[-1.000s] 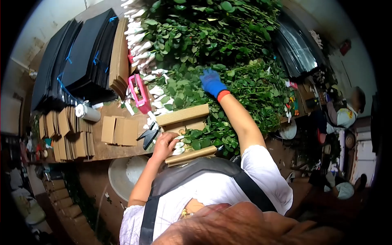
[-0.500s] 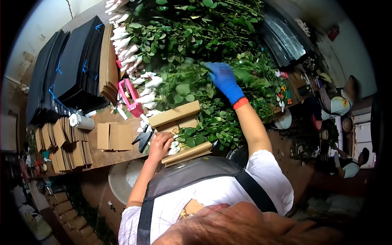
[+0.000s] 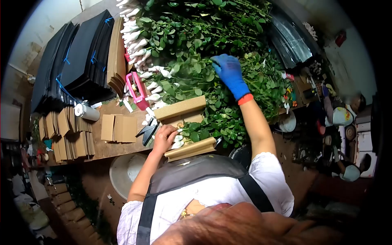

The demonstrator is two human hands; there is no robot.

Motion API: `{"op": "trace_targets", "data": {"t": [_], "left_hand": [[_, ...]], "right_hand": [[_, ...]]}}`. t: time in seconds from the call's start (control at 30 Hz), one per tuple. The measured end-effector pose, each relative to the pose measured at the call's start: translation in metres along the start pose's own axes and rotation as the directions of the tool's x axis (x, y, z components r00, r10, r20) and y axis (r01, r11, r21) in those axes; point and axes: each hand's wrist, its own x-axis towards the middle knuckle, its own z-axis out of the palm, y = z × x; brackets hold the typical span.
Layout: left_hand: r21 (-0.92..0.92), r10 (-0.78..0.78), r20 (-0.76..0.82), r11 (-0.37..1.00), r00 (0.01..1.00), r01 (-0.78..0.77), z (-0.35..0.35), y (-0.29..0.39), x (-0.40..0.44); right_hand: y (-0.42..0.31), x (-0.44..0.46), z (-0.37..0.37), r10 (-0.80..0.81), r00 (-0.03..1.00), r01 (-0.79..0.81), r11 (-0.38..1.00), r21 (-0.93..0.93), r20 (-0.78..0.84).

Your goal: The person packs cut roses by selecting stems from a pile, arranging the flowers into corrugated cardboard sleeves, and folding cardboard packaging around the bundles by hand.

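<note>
My bare left hand [image 3: 164, 136] is at the near edge of the table, fingers bent in against a rose with a white-sleeved bud [image 3: 178, 144]. Its fingertips are partly hidden among the buds. These roses lie in a corrugated cardboard wrap [image 3: 180, 108] whose near flap [image 3: 191, 150] curls up by my apron. Over the leaves farther out, my right hand [image 3: 229, 72] wears a blue glove with a red cuff. Its fingers are closed on a rose stem, mostly hidden by the glove and foliage. Leafy rose stems [image 3: 204, 81] spread beneath it.
A pink tape dispenser [image 3: 138, 92], a black stapler [image 3: 148, 131] and a white canister [image 3: 86, 112] stand left of the roses. Cardboard pieces [image 3: 119, 128] and black sheet stacks [image 3: 87, 53] lie farther left. Clear plastic sleeves [image 3: 292, 38] are at back right. People work at far right.
The view has shifted slightly, moving the table contents right and up. My right hand stays over the leaves, its fingers bent more; the blurred leaves near it have settled. My left hand remains by the wrap.
</note>
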Motion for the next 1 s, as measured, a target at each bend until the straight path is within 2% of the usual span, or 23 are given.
{"op": "trace_targets", "data": {"t": [0.03,0.13,0.17,0.2,0.27,0.33,0.37,0.4,0.47,0.5,0.53,0.6,0.63,0.67,0.73,0.8,0.83,0.87,0.9,0.93,0.97,1.0], "left_hand": [[-0.008,-0.005,-0.023,1.000,1.000,0.005,0.002,-0.001,-0.001],[-0.033,-0.029,-0.023,0.999,0.999,0.028,0.004,-0.003,-0.003],[-0.045,-0.042,-0.016,0.998,0.999,0.041,0.002,-0.003,-0.006],[-0.061,-0.049,-0.019,0.997,0.999,0.048,0.003,-0.003,-0.003],[-0.065,-0.036,-0.031,0.997,0.999,0.034,0.004,-0.006,-0.004],[-0.205,-0.155,-0.012,0.967,0.988,0.150,0.016,-0.023,-0.011],[-0.159,-0.280,0.029,0.946,0.959,0.281,0.010,-0.009,-0.010],[-0.112,-0.232,0.074,0.964,0.970,0.240,0.017,-0.033,-0.014],[-0.323,-0.376,0.040,0.872,0.926,0.368,0.009,-0.005,-0.009],[-0.393,-0.295,0.011,0.878,0.956,0.275,0.020,-0.025,-0.013],[-0.275,-0.193,-0.047,0.946,0.980,0.173,0.017,-0.024,-0.011],[-0.315,-0.327,0.003,0.897,0.945,0.311,0.013,-0.012,-0.010],[-0.304,-0.260,-0.022,0.921,0.965,0.242,0.011,-0.010,-0.009],[-0.308,-0.268,-0.031,0.919,0.963,0.246,0.010,-0.007,-0.007],[-0.139,-0.152,0.024,0.978,0.988,0.153,0.002,-0.003,-0.002],[-0.109,-0.170,0.045,0.979,0.984,0.174,0.001,-0.003,-0.001],[-0.106,-0.181,0.049,0.977,0.982,0.185,0.001,-0.002,-0.001],[-0.106,-0.197,0.051,0.974,0.979,0.202,0.002,0.000,-0.002],[-0.130,-0.170,0.033,0.976,0.985,0.173,0.002,0.002,-0.002],[-0.123,-0.211,0.020,0.970,0.977,0.211,0.005,0.001,-0.005],[-0.116,-0.249,0.006,0.962,0.968,0.248,0.009,-0.004,-0.008],[-0.110,-0.286,-0.010,0.953,0.958,0.283,0.011,-0.009,-0.010]], "right_hand": [[-0.002,0.005,-0.011,-0.002,0.997,0.007,0.998,0.060,-0.078],[-0.004,0.000,-0.010,-0.027,0.997,0.035,0.994,0.105,-0.072],[-0.006,-0.005,-0.011,0.058,0.998,-0.051,0.960,0.275,-0.018],[-0.009,-0.008,-0.020,0.035,0.999,-0.035,0.941,0.338,0.005],[-0.021,-0.024,-0.046,-0.036,0.997,0.000,0.884,0.467,0.070],[-0.030,-0.054,-0.061,-0.184,0.935,-0.017,0.830,0.557,0.303],[-0.036,-0.073,-0.062,-0.182,0.913,-0.051,0.839,0.542,0.367],[-0.039,-0.095,-0.057,-0.172,0.886,-0.087,0.850,0.519,0.430],[-0.032,-0.132,-0.042,-0.114,0.833,-0.137,0.905,0.402,0.541],[-0.029,-0.146,-0.033,-0.047,0.800,-0.136,0.957,0.257,0.598],[-0.029,-0.155,-0.027,-0.001,0.787,-0.142,0.973,0.183,0.617],[-0.026,-0.175,-0.006,0.075,0.775,-0.182,0.977,0.109,0.627],[-0.028,-0.178,-0.001,0.062,0.777,-0.168,0.979,0.112,0.627],[-0.030,-0.179,0.004,0.050,0.779,-0.155,0.981,0.114,0.625],[-0.033,-0.180,0.003,-0.008,0.761,-0.134,0.976,0.169,0.648],[-0.029,-0.170,-0.004,-0.117,0.728,-0.106,0.954,0.279,0.676],[-0.021,-0.158,-0.008,-0.021,0.651,-0.268,0.929,0.255,0.759],[-0.011,-0.147,-0.009,0.072,0.803,-0.292,0.913,0.285,0.592],[-0.002,-0.135,-0.009,0.168,0.903,-0.307,0.896,0.320,0.395],[0.008,-0.126,-0.006,0.264,0.948,-0.312,0.880,0.358,0.179],[0.023,-0.121,0.003,0.237,0.965,-0.251,0.958,0.135,0.113],[0.042,-0.121,0.017,0.194,0.979,-0.188,0.977,-0.101,0.055]]}}
